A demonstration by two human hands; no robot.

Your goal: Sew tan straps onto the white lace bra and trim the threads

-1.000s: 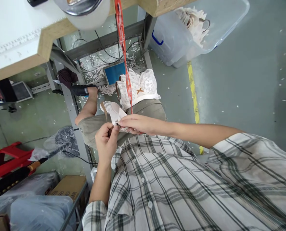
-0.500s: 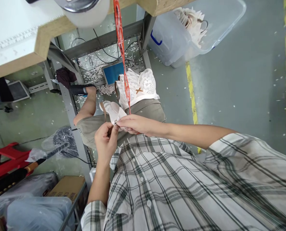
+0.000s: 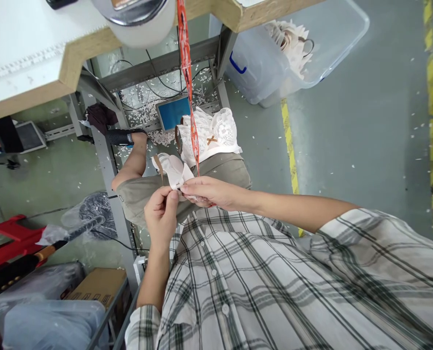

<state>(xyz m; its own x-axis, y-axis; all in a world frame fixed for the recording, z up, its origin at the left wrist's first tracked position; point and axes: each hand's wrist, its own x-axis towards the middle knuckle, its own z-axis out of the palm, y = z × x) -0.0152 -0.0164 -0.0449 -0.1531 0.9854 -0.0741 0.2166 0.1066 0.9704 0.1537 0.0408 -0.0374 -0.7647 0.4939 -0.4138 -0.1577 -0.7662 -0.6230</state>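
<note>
A white lace bra (image 3: 224, 129) with a small brown bow and brown straps lies across the lap on grey-green shorts (image 3: 224, 170). Its white band end (image 3: 176, 182) comes up between my hands; how it joins the cups is partly hidden. My left hand (image 3: 161, 214) pinches this end between thumb and fingers. From the other side my right hand (image 3: 214, 192) is closed on the same fabric, its fingertips close to the left ones. Something small and dark shows at the fingertips, too small to name. A red printed strip (image 3: 186, 63) hangs from above down to my right hand.
A white worktop (image 3: 30, 53) with a wooden edge is at upper left, on a grey metal frame. A clear plastic bin (image 3: 256, 68) holding white pieces stands on the floor at upper right. White scraps litter the floor. Boxes (image 3: 96, 287) and plastic bags are at lower left.
The view has shifted slightly. My fingertips have moved a little apart, so more of the white band end shows between them. Both hands keep their grip on the bra.
</note>
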